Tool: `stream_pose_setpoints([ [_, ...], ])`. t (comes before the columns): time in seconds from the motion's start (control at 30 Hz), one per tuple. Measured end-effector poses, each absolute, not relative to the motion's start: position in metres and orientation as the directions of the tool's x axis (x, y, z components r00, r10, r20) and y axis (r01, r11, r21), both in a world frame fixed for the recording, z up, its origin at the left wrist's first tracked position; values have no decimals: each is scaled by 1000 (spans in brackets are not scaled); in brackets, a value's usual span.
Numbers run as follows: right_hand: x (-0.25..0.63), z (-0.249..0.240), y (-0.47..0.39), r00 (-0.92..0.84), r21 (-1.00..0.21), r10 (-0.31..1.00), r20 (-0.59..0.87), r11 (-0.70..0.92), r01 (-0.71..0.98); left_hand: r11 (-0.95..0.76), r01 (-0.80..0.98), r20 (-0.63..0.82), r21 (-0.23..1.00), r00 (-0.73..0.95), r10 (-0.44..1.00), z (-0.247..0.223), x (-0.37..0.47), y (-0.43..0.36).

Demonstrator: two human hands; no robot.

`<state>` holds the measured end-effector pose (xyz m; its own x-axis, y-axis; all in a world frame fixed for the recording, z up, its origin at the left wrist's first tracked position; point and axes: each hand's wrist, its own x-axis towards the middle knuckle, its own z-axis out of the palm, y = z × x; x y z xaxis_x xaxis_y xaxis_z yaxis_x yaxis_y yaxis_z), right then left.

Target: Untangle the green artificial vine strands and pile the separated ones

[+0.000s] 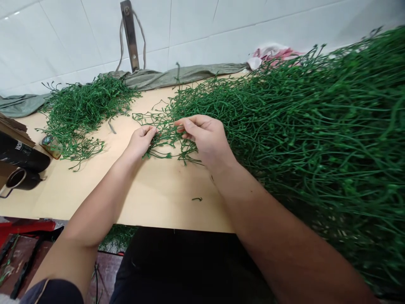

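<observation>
Thin green stems with small forked tips, plastic-looking, lie in a large tangled heap [284, 114] from the table's middle to the right. At the heap's left end, a loose spread of stems [164, 126] lies between my two hands. My left hand [142, 140] is closed in a pinch on a green stem at the left side of this spread. Opposite it, my right hand [204, 137] has thumb and fingertips pinched together on a green stem, which the fingers partly hide. A smaller pile of the same stems [88, 105] lies farther left.
At the left edge are a black tumbler [22, 152], a black mug [23, 179] and a roll of tape [50, 145]. A metal tool [112, 127] lies beside the small pile. Grey-green cloth [177, 76] lines the wall. One stem scrap [196, 199] lies near the front edge.
</observation>
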<state>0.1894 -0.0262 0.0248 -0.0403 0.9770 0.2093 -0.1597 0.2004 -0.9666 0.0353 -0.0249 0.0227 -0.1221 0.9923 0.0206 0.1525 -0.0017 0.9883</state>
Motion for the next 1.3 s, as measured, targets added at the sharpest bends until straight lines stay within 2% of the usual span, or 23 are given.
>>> stream_pose_setpoints([
  [0.1, 190, 27, -28, -120, -949, 980, 156, 115, -294, 9, 177, 15, 984, -135, 991, 22, 32, -22],
  [0.2, 190, 27, -29, -190, -934, 970, 149, 75, -348, 23, 165, 5, 986, -167, 986, 24, 31, -22],
  [0.33, 186, 25, -30, -219, -931, 946, 238, 158, -330, 23, 138, 4, 990, -194, 981, 23, 34, -21],
  [0.43, 182, 26, -37, -310, -934, 906, 289, 196, -299, 30, 193, 12, 981, -214, 977, 17, 32, -14],
  [0.53, 177, 32, -51, -411, -928, 859, 304, 171, -330, 31, 271, 64, 962, -336, 940, 8, 18, -3],
  [0.6, 176, 36, -58, -393, -918, 855, 339, 209, -337, 58, 270, 83, 961, -481, 873, 4, 4, 3],
  [0.67, 179, 36, -55, -290, -912, 875, 388, 318, -260, 79, 212, 50, 974, -542, 839, 3, -6, 5],
  [0.77, 195, 26, -33, -20, -867, 871, 491, 491, 80, 48, 143, 21, 989, -445, 895, 6, -3, 1],
  [0.87, 216, 11, -6, 184, -723, 759, 624, 472, 505, 7, 126, 29, 992, -285, 958, 10, 14, -8],
  [0.93, 223, 3, 3, 198, -619, 695, 691, 428, 659, -8, 112, 32, 994, -218, 975, 12, 23, -12],
  [1.0, 218, -2, 2, 118, -557, 688, 716, 461, 691, -18, 86, 34, 996, -189, 981, 13, 27, -15],
  [1.17, 179, -5, -21, -206, -541, 737, 644, 629, 558, -36, 38, 41, 999, -141, 989, 12, 28, -17],
  [1.3, 168, -6, -27, -350, -483, 697, 627, 699, 527, -31, 46, 36, 998, -102, 994, 10, 31, -18],
])
